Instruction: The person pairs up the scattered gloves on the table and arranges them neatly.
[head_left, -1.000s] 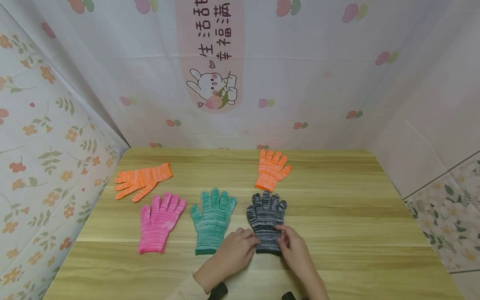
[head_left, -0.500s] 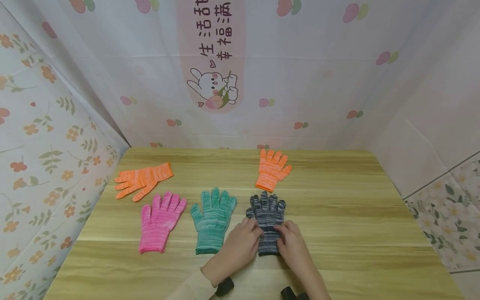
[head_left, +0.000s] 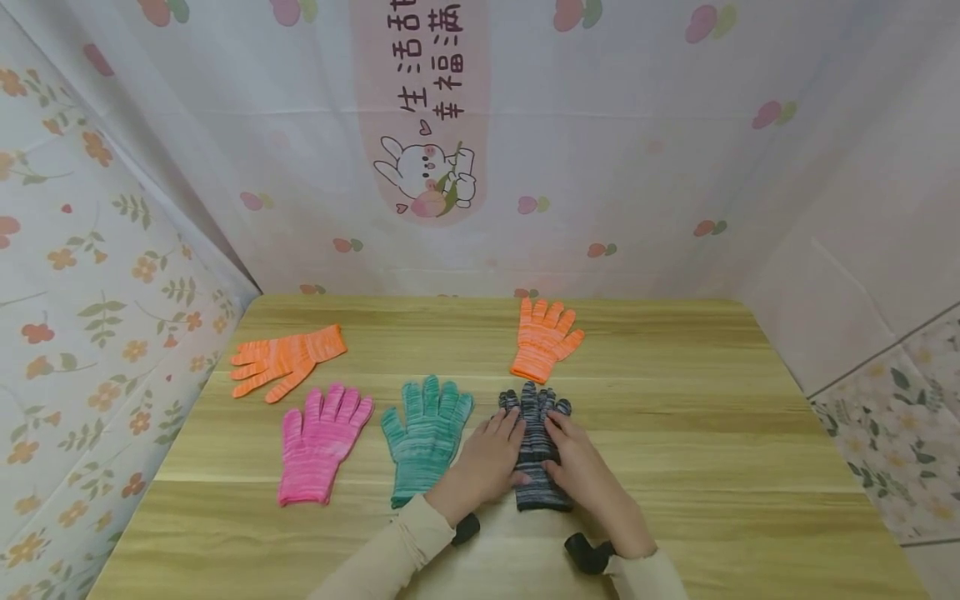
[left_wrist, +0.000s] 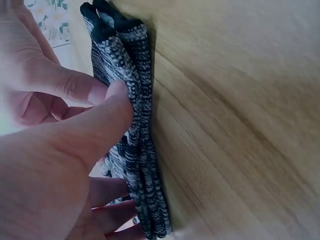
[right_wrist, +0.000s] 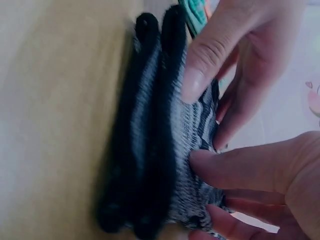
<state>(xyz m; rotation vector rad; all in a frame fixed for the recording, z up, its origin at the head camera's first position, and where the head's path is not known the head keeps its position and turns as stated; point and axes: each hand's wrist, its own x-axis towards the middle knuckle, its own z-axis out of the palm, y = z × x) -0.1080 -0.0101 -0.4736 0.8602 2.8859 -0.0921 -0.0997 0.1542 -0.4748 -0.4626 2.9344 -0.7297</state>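
Note:
In the head view a black-and-grey striped knit glove (head_left: 534, 446) lies flat, fingers away from me. My left hand (head_left: 486, 458) rests on its left side and my right hand (head_left: 588, 471) on its right, both with fingers fairly straight along it. Two dark cuff layers of the glove (right_wrist: 172, 115) show one over the other in the right wrist view. The left wrist view has the thumbs of both hands touching the upper surface of the striped knit (left_wrist: 142, 100). Parts of the glove's sides are hidden under the hands.
A teal glove (head_left: 426, 437) lies just left of my left hand, with a pink glove (head_left: 318, 446) beyond it. Orange gloves lie farther back: one at the left (head_left: 288, 358), one behind the black glove (head_left: 542, 342). All are on a wooden table (head_left: 712, 450) before a curtain.
Both hands have slid forward from the cuff end toward the glove's fingers, and their fingers have straightened over it. The glove has shifted slightly. Other gloves have stayed put.

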